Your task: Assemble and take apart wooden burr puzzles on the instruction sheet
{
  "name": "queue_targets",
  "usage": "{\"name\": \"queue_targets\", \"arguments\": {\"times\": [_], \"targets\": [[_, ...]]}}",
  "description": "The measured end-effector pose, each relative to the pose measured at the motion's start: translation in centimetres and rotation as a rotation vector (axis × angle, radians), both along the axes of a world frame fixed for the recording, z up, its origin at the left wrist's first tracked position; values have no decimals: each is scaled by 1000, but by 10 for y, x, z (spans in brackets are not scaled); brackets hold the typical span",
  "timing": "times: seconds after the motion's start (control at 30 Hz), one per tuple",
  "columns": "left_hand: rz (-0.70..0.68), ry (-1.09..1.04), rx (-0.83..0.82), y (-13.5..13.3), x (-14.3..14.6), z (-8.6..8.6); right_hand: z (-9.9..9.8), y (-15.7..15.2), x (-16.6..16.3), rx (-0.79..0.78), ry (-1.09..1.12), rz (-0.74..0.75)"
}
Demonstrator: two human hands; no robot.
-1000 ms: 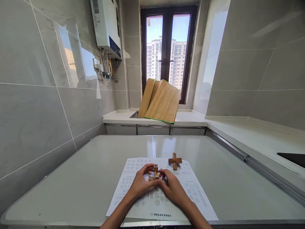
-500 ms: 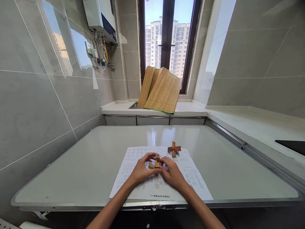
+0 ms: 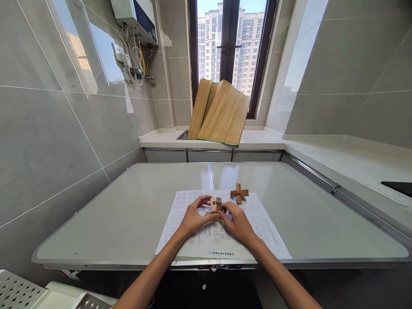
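Observation:
My left hand (image 3: 195, 215) is closed with thumb and fingers around a pale notched wooden puzzle piece (image 3: 213, 205). Against its right side stands a darker wooden puzzle piece (image 3: 219, 202) with a mark on its end, gripped by my right hand (image 3: 236, 219). Below them a bit of wood shows between the thumbs; whether it is a separate piece I cannot tell. Just beyond my right hand, a brown wooden cross (image 3: 239, 193) made of crossed pieces lies at the sheet's upper right. Under both hands is a printed paper sheet (image 3: 219, 249) with small diagrams.
The sheet lies on a pale folding table (image 3: 128, 214) with a seam down the middle. Behind it, a bamboo mat (image 3: 225, 113) leans on the window ledge. A white counter (image 3: 363, 159) runs along the right. Perforated white racks (image 3: 21, 289) sit low at left.
A pale piece now stands upright beside the marked piece, close against it, held by my left hand. The whole view has tipped down and shifted slightly. The wooden cross stays on the sheet.

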State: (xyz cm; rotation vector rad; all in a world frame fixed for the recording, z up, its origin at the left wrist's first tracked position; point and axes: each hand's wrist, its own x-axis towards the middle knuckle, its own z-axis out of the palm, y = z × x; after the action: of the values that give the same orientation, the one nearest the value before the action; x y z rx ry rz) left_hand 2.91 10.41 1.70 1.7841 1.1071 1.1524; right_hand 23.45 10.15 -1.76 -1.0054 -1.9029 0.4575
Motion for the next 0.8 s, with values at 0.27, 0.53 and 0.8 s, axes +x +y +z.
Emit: {"name": "queue_targets", "arguments": {"times": [0.27,0.53,0.8], "targets": [[80,-40,-42,7,-4,-3,-3,3,3,23,-51,-94],[197,-38,-81,21,-24,-1,-6,4,5,29,-80,-147],[223,-61,-105,58,-24,-1,1,14,7,-40,-75,-118]]}}
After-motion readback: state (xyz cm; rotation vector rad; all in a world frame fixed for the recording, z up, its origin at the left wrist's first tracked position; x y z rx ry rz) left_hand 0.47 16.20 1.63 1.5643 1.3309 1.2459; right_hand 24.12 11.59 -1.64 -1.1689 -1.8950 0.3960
